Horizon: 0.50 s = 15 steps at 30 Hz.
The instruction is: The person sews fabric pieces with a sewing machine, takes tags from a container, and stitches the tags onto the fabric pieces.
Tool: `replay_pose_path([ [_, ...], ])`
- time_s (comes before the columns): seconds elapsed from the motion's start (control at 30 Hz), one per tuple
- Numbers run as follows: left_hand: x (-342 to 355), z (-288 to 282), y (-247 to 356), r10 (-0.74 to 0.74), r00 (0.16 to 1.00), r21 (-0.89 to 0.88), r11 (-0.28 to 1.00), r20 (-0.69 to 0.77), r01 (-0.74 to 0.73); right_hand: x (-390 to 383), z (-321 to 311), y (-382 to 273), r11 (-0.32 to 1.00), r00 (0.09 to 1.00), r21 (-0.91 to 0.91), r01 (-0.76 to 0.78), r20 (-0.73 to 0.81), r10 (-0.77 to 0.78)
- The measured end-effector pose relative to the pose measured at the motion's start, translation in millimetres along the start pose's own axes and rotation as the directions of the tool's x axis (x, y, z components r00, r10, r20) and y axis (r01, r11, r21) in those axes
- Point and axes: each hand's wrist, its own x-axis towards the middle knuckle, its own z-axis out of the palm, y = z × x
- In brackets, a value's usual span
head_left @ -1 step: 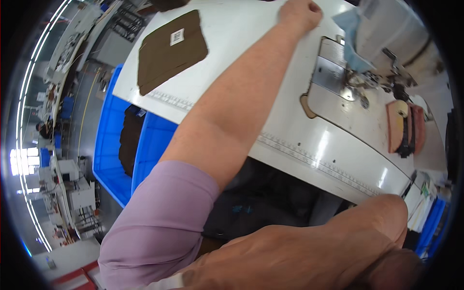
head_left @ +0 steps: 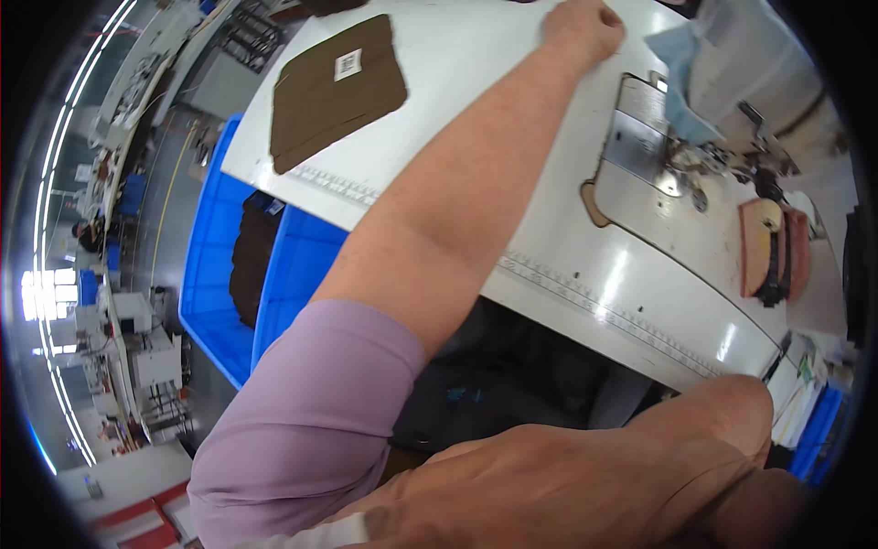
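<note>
My left arm in a purple sleeve stretches across a white sewing table. At the far side my left hand is closed, its fingers curled; whatever it holds, if anything, is hidden. Left of that arm lies a flat brown fabric piece with a small white label. A sewing machine stands to the right of my left hand, its metal plate set in the tabletop. Close to the camera, my right hand and arm fill the lower part of the view, blurred; the fingers cannot be made out.
Blue bins stand below the table's left edge, with dark brown fabric inside. Pink pads sit beside the machine. A measuring strip runs along the front edge. Further left are workbenches and a seated person.
The whole view has shifted slightly, so the table and machine appear a little further right. My left arm keeps its pose, and the brown fabric piece stays on the table.
</note>
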Motion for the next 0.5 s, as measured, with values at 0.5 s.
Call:
replay_pose_path([
  [0.5,5.3,1.6,-1.3,-0.075,0.99,0.13,0.987,-0.123,0.091,35.0,-0.1,6.6,0.999,0.98,-0.013,-0.035,0.193,0.037],
])
